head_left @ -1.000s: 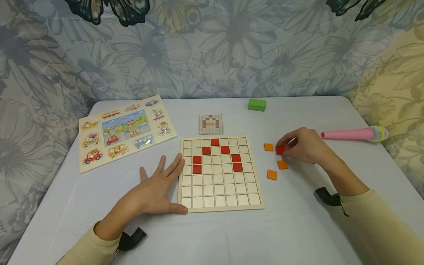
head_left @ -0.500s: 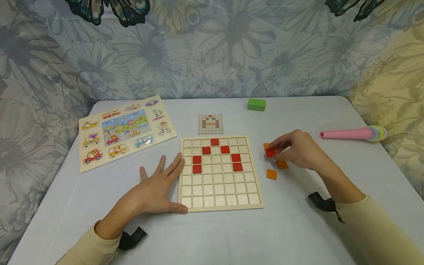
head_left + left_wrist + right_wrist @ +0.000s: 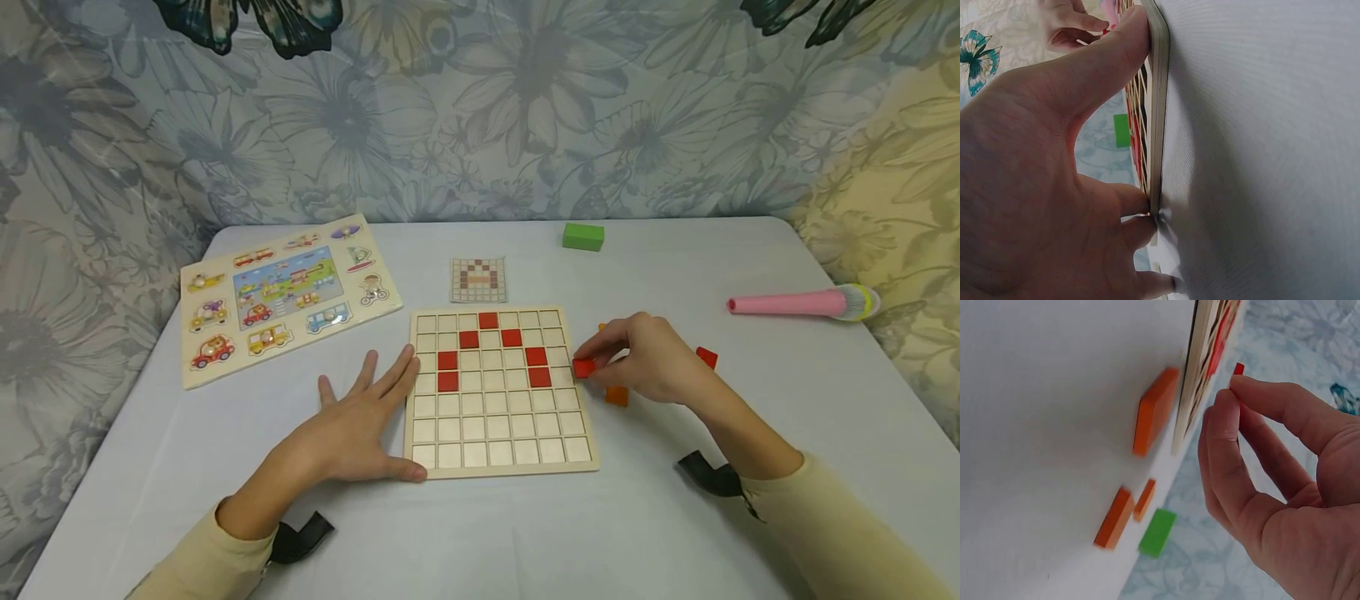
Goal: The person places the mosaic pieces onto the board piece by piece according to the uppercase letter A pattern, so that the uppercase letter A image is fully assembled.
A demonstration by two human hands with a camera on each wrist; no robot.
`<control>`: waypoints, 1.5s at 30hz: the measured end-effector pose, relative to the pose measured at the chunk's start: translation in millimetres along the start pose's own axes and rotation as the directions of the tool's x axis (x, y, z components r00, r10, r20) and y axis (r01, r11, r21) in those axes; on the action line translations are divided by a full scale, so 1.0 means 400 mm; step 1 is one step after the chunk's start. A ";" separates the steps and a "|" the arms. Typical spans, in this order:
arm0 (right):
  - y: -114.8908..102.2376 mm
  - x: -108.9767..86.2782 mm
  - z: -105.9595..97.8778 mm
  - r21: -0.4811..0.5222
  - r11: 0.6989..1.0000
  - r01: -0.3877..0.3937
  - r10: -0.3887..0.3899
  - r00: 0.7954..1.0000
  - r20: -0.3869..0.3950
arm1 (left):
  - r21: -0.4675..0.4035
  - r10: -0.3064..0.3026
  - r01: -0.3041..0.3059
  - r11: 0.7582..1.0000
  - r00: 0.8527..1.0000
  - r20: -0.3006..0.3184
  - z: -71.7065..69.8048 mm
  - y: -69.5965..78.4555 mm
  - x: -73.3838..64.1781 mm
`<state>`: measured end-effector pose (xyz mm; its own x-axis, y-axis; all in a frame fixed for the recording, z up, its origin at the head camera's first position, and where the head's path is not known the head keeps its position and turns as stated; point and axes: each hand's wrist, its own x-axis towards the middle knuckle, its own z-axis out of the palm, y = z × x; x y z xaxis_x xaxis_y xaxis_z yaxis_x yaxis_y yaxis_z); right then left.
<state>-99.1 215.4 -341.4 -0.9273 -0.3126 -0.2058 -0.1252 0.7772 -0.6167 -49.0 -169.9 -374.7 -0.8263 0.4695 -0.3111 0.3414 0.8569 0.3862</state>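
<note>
My right hand (image 3: pixel 652 362) pinches a red square tile (image 3: pixel 583 368) between thumb and fingertips, beside the right edge of a wooden grid board (image 3: pixel 487 476). In the right wrist view the tile (image 3: pixel 1239 369) shows above the fingertips, apart from the board. Several red tiles (image 3: pixel 447 361) sit in cells on the board's upper half, in a peaked outline. My left hand (image 3: pixel 348 437) lies spread along the board's left edge, its fingertips and thumb touching the rim. Near the right hand lies an orange tile (image 3: pixel 617 397); other orange ones are partly or wholly hidden in the head view.
A small pattern card (image 3: pixel 478 280) lies behind the board. A vehicle picture puzzle (image 3: pixel 288 292) is at the left, a green block (image 3: pixel 582 237) at the back. A pink toy microphone (image 3: pixel 802 302) and another red tile (image 3: pixel 707 358) lie to the right.
My right hand has carried the red tile leftward and nearer me, from among the orange tiles to the board's right edge. Another red tile now shows behind the hand. The left hand stays put.
</note>
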 end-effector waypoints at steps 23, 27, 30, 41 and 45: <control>-0.053 0.009 0.075 0.067 0.991 0.119 -0.125 0.988 0.093 | -0.002 -0.008 0.008 1.000 1.000 0.006 0.004 0.003 0.001; -0.058 0.013 0.082 0.052 0.989 0.142 -0.146 0.985 0.090 | 0.002 -0.013 0.013 1.000 1.000 0.010 0.004 0.003 0.000; -0.062 0.014 0.085 0.052 0.991 0.126 -0.130 0.987 0.093 | 0.001 -0.013 0.013 1.000 1.000 0.009 0.004 0.001 0.001; -0.076 0.016 0.097 0.012 0.995 0.100 -0.101 0.990 0.094 | 0.006 -0.010 0.010 1.000 1.000 0.003 0.000 -0.002 0.002; -0.079 0.016 0.102 0.010 0.994 0.105 -0.105 0.990 0.096 | 0.007 -0.009 0.009 1.000 1.000 0.001 0.001 -0.003 0.001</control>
<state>-86.6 166.4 -354.3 -0.8710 -0.4434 -0.2116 -0.2182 0.7350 -0.6420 -49.6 -170.8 -375.5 -0.8290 0.4616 -0.3157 0.3369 0.8628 0.3770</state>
